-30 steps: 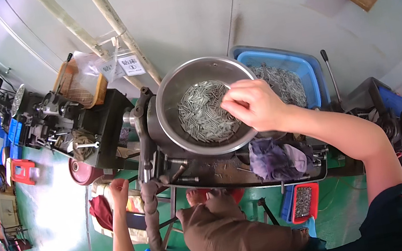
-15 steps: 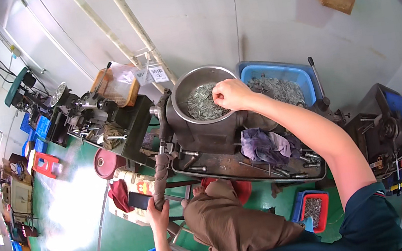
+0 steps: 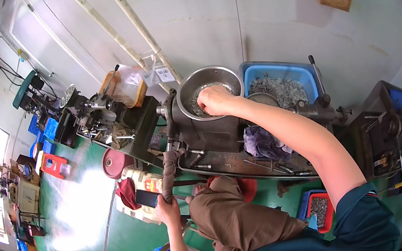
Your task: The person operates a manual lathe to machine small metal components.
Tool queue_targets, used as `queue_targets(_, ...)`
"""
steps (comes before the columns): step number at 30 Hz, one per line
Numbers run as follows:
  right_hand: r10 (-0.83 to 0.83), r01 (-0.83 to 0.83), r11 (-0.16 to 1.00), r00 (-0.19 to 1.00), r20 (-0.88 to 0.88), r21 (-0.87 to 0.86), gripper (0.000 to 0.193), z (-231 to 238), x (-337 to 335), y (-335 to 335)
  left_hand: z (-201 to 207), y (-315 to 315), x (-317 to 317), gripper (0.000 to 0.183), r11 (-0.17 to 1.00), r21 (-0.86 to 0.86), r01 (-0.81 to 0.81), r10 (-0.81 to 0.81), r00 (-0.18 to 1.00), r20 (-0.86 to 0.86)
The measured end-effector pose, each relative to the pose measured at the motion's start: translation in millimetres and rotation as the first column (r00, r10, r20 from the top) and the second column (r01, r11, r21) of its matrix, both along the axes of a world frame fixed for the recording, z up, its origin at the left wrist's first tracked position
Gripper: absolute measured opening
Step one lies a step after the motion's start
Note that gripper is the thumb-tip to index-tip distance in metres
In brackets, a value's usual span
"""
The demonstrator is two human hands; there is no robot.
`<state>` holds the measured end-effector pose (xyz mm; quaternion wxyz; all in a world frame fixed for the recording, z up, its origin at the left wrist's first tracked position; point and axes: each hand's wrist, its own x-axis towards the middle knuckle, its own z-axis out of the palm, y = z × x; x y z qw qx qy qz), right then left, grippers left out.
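Observation:
My right hand (image 3: 215, 100) reaches down into a round steel bowl (image 3: 186, 87) that holds many thin metal pins (image 3: 196, 108). Its fingers are curled together among the pins, and the fingertips are hidden. The bowl sits on top of a dark machine block (image 3: 213, 136). Low on the left, my left hand (image 3: 168, 211) is closed round the lower end of a machine lever (image 3: 168, 176) wrapped in brown material. Beside that grip lies a flat black phone-like object (image 3: 146, 198).
Right of the bowl stands a blue bin (image 3: 275, 66) of metal parts. A crumpled purple rag (image 3: 263, 144) lies on the machine tray (image 3: 227, 163) with several metal tools. Below sits a red bin (image 3: 322, 211) of small parts. Another machine (image 3: 97, 107) stands left.
My right hand has moved left and deeper into the bowl, its fingers now down among the pins. My left hand stays on the lever. The whole view has shifted slightly.

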<state>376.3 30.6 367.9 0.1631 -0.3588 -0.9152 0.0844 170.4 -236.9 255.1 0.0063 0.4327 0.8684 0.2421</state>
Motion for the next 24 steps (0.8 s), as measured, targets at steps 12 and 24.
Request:
queue_targets(12, -0.034, 0.035, 0.999, 0.998, 0.046, -0.009, 0.009, -9.2, -7.1, 4.1, -3.7, -1.3, -2.6, 0.024, 1.0, 0.007, -0.011, 0.011, 0.996, -0.085)
queue_targets(24, -0.245, 0.131, 0.948, 0.881, -0.406, -0.289, 0.011, 38.7, 69.5, -4.3, -3.6, -0.7, 0.0, 0.023, 1.0, 0.025, 0.002, 0.0, 0.996, -0.093)
